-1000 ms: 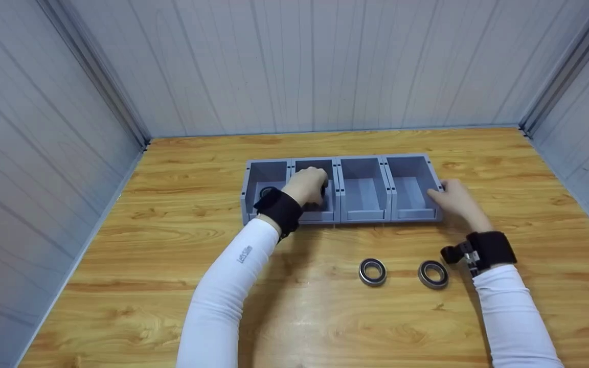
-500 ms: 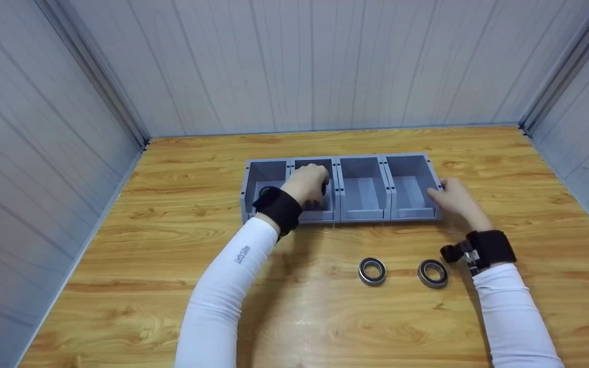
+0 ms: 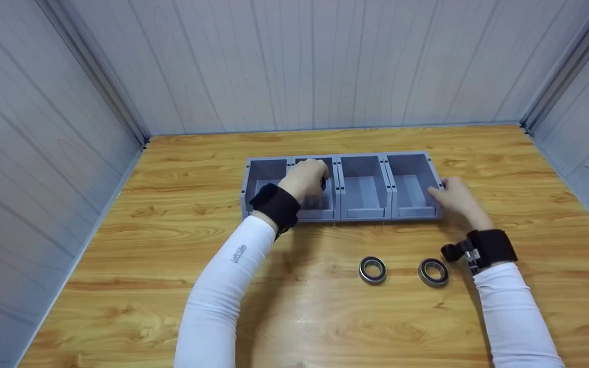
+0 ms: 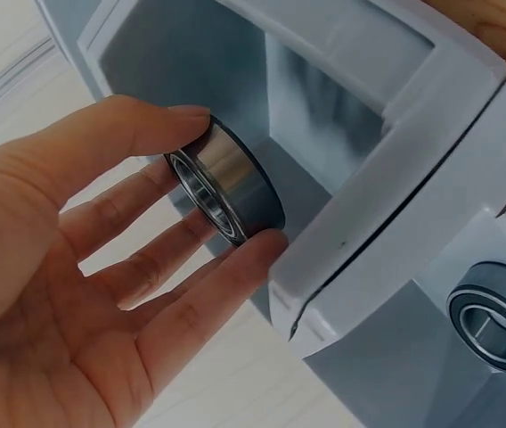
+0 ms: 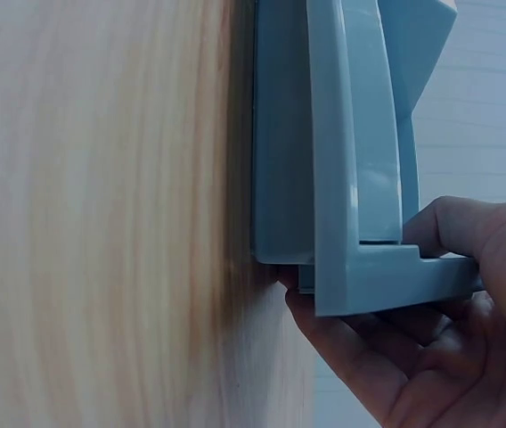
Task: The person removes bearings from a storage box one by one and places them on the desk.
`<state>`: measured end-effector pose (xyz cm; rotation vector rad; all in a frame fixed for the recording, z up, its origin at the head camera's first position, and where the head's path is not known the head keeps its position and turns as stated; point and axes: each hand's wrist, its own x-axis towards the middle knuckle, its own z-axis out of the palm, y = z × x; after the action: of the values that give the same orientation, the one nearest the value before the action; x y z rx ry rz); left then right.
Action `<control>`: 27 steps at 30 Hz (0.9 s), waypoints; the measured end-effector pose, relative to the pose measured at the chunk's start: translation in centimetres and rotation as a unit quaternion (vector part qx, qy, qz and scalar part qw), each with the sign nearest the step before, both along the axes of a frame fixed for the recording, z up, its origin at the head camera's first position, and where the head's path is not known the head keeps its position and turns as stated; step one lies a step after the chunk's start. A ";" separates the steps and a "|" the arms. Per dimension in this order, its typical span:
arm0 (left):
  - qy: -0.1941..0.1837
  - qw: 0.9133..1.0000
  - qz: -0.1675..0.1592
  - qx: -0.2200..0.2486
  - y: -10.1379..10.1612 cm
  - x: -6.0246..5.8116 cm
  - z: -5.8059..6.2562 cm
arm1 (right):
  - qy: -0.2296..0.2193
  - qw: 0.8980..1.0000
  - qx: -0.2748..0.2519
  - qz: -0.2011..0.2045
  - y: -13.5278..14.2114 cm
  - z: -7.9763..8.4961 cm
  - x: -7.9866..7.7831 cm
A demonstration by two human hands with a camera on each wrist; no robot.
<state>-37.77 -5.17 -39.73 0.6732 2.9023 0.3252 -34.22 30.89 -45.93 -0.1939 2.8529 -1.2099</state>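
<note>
My left hand [image 3: 303,179] pinches a ball bearing [image 4: 242,183] between thumb and fingers, over the second bin from the left. The bearing is a short steel ring with dark seals, tilted in the grip. A row of joined grey bins [image 3: 366,213] sits on the table. My right hand [image 3: 457,198] grips the outer side wall of the rightmost bin, thumb inside and fingers outside, as the right wrist view shows. Another bearing [image 4: 493,316] lies in the bin beside the second one; in the head view the left wrist hides it.
Two more bearings, a left one [image 3: 372,270] and a right one [image 3: 433,272], lie flat on the wooden table [image 3: 136,286] in front of the bins. The right one is close to the right wrist camera [image 3: 453,252]. Pale panels [image 3: 299,66] enclose the back and sides.
My left hand has risen slightly with the bearing, further out of the second bin. My right hand stays on the bin wall, and the two table bearings have not moved.
</note>
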 end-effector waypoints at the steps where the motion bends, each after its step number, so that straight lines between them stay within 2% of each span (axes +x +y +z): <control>1: -0.006 1.000 0.002 -0.003 0.0 1.0 1.0 | 0.000 1.000 -0.001 0.000 0.0 0.0 0.0; 3: -0.015 1.000 0.005 0.000 0.1 2.1 2.2 | 0.003 1.000 -0.004 0.001 0.0 0.0 0.0; 7: -0.011 1.000 0.001 -0.001 0.0 2.8 2.9 | 0.004 1.000 -0.007 0.004 0.0 0.0 0.0; 20: -0.021 0.999 -0.014 0.022 -0.4 2.8 3.7 | -0.008 1.000 -0.009 0.006 0.0 0.1 0.1; 27: -0.007 1.000 -0.024 0.013 -0.5 2.9 3.8 | 0.009 1.000 0.004 0.016 0.1 0.0 0.1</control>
<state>-34.91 -5.71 -35.88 0.7404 2.8689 0.3602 -34.13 30.99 -45.96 -0.2490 2.8579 -1.1957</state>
